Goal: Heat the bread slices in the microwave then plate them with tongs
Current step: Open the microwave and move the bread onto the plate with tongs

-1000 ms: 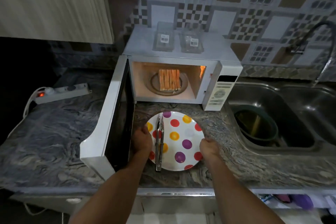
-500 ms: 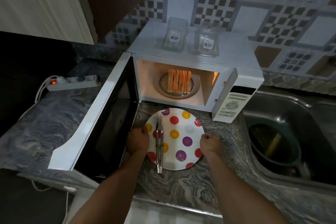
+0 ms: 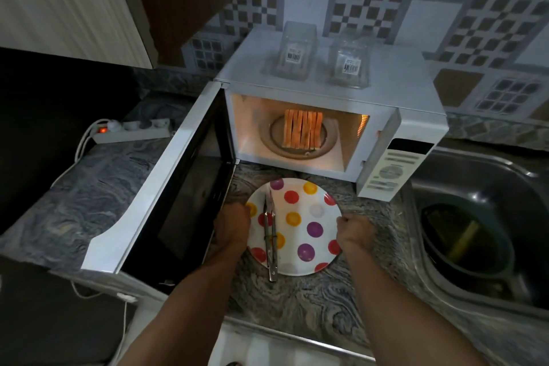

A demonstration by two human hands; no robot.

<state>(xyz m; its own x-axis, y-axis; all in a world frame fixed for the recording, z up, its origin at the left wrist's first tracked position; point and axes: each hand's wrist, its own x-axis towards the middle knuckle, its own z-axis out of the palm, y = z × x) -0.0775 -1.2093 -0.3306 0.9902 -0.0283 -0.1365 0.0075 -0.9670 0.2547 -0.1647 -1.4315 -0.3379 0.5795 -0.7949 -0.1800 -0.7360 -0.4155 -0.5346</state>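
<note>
Both hands grip the plate (image 3: 315, 211) before the microwave (image 3: 326, 92): left hand (image 3: 231, 229), right hand (image 3: 353, 232), tongs (image 3: 270, 235) between them; grip unchanged, view closer

Left arm: bare, stretched forward from the lower edge of the view, angled slightly to the right.
Left hand (image 3: 231, 227): seen from the back, fingers curled; the left rim of the plate (image 3: 322, 211) is gripped.
Right arm: bare, stretched forward from the lower right corner of the view, angled to the left.
Right hand (image 3: 353, 230): seen from the back, fingers curled; the right rim of the plate is held, the thumb laid at the edge.
Hands together: set level with each other on opposite sides of the plate, well apart, knuckles turned up.
Wrists: kept straight, in line with the forearms.
</note>
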